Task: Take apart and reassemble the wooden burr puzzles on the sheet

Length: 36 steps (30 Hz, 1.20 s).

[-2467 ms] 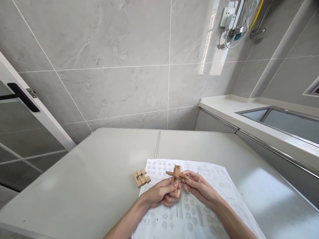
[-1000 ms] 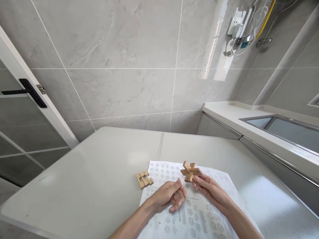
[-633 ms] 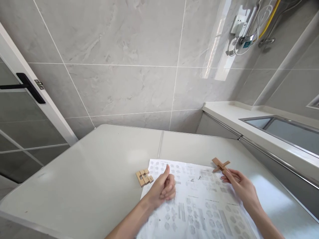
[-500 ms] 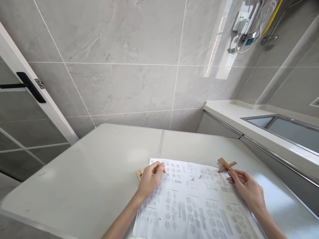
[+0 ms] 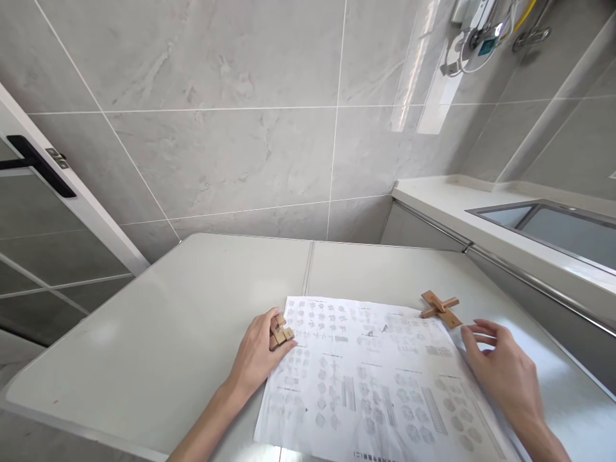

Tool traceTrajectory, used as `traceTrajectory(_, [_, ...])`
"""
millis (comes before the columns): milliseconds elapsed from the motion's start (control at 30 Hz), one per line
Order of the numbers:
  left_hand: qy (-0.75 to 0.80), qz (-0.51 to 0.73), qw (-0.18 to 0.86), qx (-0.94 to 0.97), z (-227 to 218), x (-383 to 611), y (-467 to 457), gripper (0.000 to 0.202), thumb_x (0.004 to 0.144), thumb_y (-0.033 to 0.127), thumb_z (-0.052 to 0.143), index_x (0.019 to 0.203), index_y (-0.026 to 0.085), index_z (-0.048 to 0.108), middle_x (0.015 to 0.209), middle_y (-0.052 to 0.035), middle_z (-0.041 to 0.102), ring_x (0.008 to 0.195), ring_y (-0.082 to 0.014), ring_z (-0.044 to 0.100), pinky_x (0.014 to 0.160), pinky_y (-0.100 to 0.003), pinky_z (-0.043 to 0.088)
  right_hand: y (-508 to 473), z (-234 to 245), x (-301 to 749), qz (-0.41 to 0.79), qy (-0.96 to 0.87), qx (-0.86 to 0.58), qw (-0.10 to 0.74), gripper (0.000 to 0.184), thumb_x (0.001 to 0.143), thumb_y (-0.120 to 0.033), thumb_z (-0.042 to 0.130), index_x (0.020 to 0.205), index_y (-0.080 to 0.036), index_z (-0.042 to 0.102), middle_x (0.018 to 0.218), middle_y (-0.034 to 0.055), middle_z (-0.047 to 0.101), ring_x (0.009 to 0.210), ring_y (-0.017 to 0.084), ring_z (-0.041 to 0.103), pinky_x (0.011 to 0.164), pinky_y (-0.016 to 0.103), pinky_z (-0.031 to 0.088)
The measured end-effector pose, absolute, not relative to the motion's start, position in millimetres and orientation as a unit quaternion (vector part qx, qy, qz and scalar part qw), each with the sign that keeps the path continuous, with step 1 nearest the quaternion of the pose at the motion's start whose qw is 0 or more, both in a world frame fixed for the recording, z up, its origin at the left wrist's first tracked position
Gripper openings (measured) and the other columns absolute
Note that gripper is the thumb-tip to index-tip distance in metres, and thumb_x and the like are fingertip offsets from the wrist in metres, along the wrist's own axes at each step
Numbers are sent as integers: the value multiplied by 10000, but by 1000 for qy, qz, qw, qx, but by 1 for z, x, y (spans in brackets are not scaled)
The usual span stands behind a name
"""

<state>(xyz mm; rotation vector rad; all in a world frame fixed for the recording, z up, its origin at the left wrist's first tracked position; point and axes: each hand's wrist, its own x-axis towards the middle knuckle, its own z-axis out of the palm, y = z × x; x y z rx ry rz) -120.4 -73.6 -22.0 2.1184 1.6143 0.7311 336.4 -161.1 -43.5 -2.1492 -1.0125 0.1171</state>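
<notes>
A printed paper sheet (image 5: 356, 378) with rows of small figures lies flat on the white table. At its left edge my left hand (image 5: 257, 353) has its fingers closed around a small wooden block puzzle (image 5: 282, 333) with notched ends. A cross-shaped wooden puzzle (image 5: 439, 309) of interlocked bars rests by the sheet's upper right corner. Just beside its lower right end is my right hand (image 5: 503, 369), its fingers loosely bent and apart, with nothing visible in them.
The white table (image 5: 192, 321) has a seam down its middle and stands against a tiled wall (image 5: 226, 160). To the right runs a counter (image 5: 433, 208) with a sink (image 5: 553, 224) and a metal rail in front. A door with a black handle (image 5: 41, 167) is at the left.
My left hand has moved left off the sheet and taken hold of the wooden block puzzle. My right hand has let go of the cross-shaped puzzle and drawn back to the right.
</notes>
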Motion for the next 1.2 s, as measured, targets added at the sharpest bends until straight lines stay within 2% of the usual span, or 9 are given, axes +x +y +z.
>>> traceTrajectory(133, [577,265,188,750,-21,-125,-71,623,888,458,769,1434,278,528,1310,-82,669,1195,-312,665,1013,-475,559,-181,-29,320,25,-416,-813,406,330,913,-488,574,1131,-246,627,1095,121,803,716,285,717,703,446,541])
traceTrajectory(300, [561,293,210,745,2,-99,-68,586,898,492,775,1405,289,562,1330,-75,670,1216,-312,667,1043,-480,556,-179,-17,291,107,-485,-748,440,288,927,-466,580,1113,-261,658,1084,89,801,852,279,761,587,331,523])
traceTrajectory(433, [403,271,266,833,15,-34,-67,647,893,483,807,1453,310,532,1296,-58,679,1171,-287,677,1014,-453,573,-154,-9,273,233,-552,-665,445,220,997,-440,576,1080,-256,664,1003,73,794,922,267,768,748,354,574])
traceTrajectory(667, [318,182,299,881,-15,28,-53,755,841,423,879,1466,273,482,1261,-83,669,1188,-311,638,967,-459,571,-117,-3,259,343,-659,-587,322,202,1046,-366,530,1036,-253,696,896,33,768,829,226,735,680,330,537])
traceTrajectory(767, [311,188,293,884,-20,22,-49,852,806,516,890,1493,285,441,1312,-86,636,1202,-305,618,1005,-472,554,-116,-4,256,340,-685,-581,280,149,1031,-366,577,1049,-265,686,871,10,742,776,209,695,657,319,509])
traceTrajectory(833, [324,196,271,885,-17,14,-47,945,697,595,936,1461,275,480,1368,-99,594,1254,-337,568,1043,-507,529,-118,-6,252,323,-706,-577,253,139,992,-379,661,1075,-268,671,833,-8,711,727,199,667,633,308,477])
traceTrajectory(967, [374,173,267,871,-6,-2,-40,672,664,553,960,1202,274,669,1241,-79,582,1175,-340,548,964,-486,539,-119,-14,240,240,-760,-567,208,268,877,-370,823,1042,-255,645,800,-20,668,620,173,586,566,284,366])
traceTrajectory(1067, [397,170,362,826,1,-8,-36,642,721,496,941,1258,303,648,1074,-31,580,1005,-263,577,908,-418,530,-119,-24,233,215,-771,-560,214,237,885,-336,826,989,-246,632,763,-26,660,600,164,563,569,282,343])
traceTrajectory(1200, [410,201,507,731,6,-8,-38,679,803,470,886,1382,319,565,886,31,519,868,-197,576,909,-367,505,-121,-31,236,300,-710,-562,302,116,974,-333,705,1026,-244,650,685,-36,640,565,158,562,563,282,395])
